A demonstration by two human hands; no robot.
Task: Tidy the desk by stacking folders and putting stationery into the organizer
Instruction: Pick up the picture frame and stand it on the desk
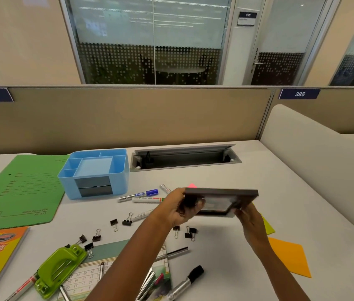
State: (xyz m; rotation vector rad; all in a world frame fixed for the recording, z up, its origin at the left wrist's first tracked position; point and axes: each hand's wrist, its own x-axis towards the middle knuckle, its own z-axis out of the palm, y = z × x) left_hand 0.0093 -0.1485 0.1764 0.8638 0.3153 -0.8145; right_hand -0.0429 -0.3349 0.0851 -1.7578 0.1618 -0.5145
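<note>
Far left, the green folder (19, 187) lies flat on the desk (226, 268) with the blue organizer (94, 170) at its right edge, open top up and ready for loading. Markers (141, 194) and binder clips (115, 223) are scattered just in front, not yet filed. Centre now: the left hand (180, 210) curls round the left end of a dark frame (221, 202) and the right hand (247, 222) pinches its lower right corner. Together they hold it tilted above the desk, likely to inspect it or clear it aside. It's blurred, so it could be a frame or a tray. Orange notes (291, 257) lie to the right.
</note>
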